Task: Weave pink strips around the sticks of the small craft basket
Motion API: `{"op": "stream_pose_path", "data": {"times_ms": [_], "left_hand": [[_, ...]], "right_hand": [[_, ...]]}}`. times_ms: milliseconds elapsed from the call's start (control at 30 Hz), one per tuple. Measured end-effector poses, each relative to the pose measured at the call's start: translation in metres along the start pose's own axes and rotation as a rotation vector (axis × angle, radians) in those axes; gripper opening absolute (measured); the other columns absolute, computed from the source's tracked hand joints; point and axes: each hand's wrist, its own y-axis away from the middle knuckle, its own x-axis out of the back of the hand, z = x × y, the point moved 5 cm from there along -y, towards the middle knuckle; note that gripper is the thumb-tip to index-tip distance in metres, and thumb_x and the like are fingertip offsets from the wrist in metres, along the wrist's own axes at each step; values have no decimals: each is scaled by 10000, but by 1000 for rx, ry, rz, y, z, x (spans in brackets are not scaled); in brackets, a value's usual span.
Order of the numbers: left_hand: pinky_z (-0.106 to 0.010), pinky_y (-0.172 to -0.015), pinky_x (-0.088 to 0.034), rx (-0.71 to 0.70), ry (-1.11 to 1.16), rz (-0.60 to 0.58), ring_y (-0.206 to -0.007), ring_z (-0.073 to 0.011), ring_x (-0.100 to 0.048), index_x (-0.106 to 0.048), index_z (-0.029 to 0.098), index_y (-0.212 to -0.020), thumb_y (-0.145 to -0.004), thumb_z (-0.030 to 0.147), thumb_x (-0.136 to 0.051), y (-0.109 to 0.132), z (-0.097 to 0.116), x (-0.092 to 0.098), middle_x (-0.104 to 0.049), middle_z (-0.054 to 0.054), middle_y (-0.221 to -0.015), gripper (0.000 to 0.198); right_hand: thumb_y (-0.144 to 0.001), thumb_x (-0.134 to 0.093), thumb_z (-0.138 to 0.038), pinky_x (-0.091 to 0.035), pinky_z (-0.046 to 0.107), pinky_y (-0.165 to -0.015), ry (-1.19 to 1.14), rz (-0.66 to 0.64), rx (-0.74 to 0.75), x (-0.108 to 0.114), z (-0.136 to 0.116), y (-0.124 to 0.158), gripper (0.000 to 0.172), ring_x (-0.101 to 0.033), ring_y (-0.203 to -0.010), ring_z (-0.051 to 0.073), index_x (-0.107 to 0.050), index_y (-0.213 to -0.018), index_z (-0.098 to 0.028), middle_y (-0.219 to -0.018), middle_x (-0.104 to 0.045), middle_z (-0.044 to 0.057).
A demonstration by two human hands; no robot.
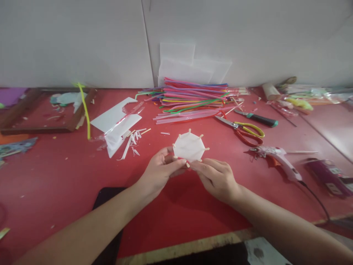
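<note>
Near front edge of desk (165,228), left hand (156,169) and right hand (220,178) are pinching paper (189,147), probably adjusting sticks (206,149); next calling for steadiness.

The white, many-sided paper piece (189,146) looks matt; the red tabletop (68,176), smooth; the pink, pistol-shaped glue gun (288,165), plastic.

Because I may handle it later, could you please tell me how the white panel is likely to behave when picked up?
The white panel looks thin, so it is probably light. Held by its near edge, it looks flat, suggesting some stiffness. Pale tips jutting past its rim might snag.
</note>
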Motion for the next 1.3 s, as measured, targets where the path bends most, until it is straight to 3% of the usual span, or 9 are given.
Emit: {"op": "stream_pose_path", "data": {"times_ms": [133,333,400,533,667,800,933,1067,1300], "left_hand": [[-300,-783,-572,-17,-18,-10,-785,-161,-712,-571,177,-1014,-720,169,-811,1,1,0,-732,-11,-788,380],[-264,-744,-571,-16,-32,-10,-776,-149,-709,-574,184,-1030,-711,181,-820,2,0,-1,-756,-29,-816,402],[-255,-727,-569,-22,-39,-20,-767,-146,-709,-583,188,-1021,-718,184,-815,1,-1,-1,-756,-26,-809,382],[-255,-690,-570,-52,-33,-25,-741,-153,-712,-596,197,-1001,-701,187,-823,0,-1,1,-752,-11,-783,377],[-261,-694,-577,-48,-24,-15,-714,-148,-708,-590,204,-989,-680,188,-835,-1,-1,2,-740,9,-753,395],[-256,-694,-582,-58,-19,-5,-696,-134,-699,-591,204,-977,-677,205,-842,0,0,2,-720,23,-738,390],[-254,-737,-581,-87,-2,10,-712,-112,-682,-611,210,-974,-695,215,-835,-1,0,2,-679,55,-715,357],[-276,-775,-573,-98,-11,11,-745,-122,-679,-618,211,-981,-696,231,-835,-1,-2,2,-704,35,-757,359],[-275,-800,-536,-228,-115,-29,-809,-132,-676,-622,208,-989,-730,176,-790,0,3,-1,-724,5,-873,310]], "right_hand": [[-936,-479,-99,-484,221,-520,33,36,-15,6,2,-5,255,-565,-539,110,-711,-997,-186,-634,-619,5],[-875,-587,-107,-529,230,-579,-12,101,-41,11,0,-4,153,-633,-625,121,-667,-943,-218,-741,-681,18],[-846,-652,-156,-502,208,-508,-79,160,-178,9,5,2,96,-602,-544,101,-609,-904,-220,-698,-664,-6],[-824,-685,-238,-470,190,-449,-196,173,-456,4,16,10,238,-586,-504,90,-553,-1020,-211,-716,-663,-12],[-853,-628,-192,-439,169,-432,-268,75,-445,3,16,3,139,-523,-452,53,-605,-990,-203,-720,-676,-18],[-859,-631,-201,-459,184,-437,-351,66,-498,2,19,1,86,-556,-467,69,-664,-939,-195,-707,-695,-6],[-846,-664,-255,-524,209,-466,-633,104,-658,-9,27,4,76,-629,-499,95,-672,-889,-193,-744,-701,8],[-805,-714,-267,-575,241,-542,-815,148,-712,-14,30,2,88,-656,-570,110,-680,-847,-197,-748,-687,1],[-793,-709,-214,-546,245,-581,-806,206,-692,-12,28,0,42,-629,-614,109,-679,-821,-207,-722,-682,-7]]}}
